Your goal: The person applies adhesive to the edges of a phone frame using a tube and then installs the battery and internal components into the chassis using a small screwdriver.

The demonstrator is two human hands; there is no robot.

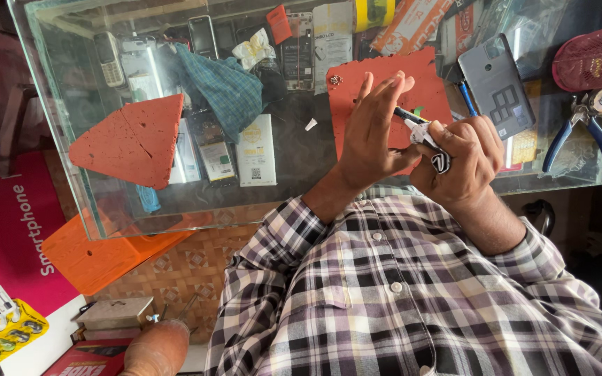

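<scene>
My right hand, with a large ring on one finger, grips a small hand tool that has a dark blue handle and a pale metal part. My left hand is right against it, fingers stretched up and apart, thumb pressed near the tool. Whether the left hand pinches anything is hidden behind the palm. Both hands hover over a red foam mat on a glass counter. A small metal part lies on the mat's far left corner.
A grey phone back cover lies right of the mat, with blue-handled pliers and a pink mesh basket beyond. A blue checked cloth and a red triangular foam piece lie left. Phones and packets sit under the glass.
</scene>
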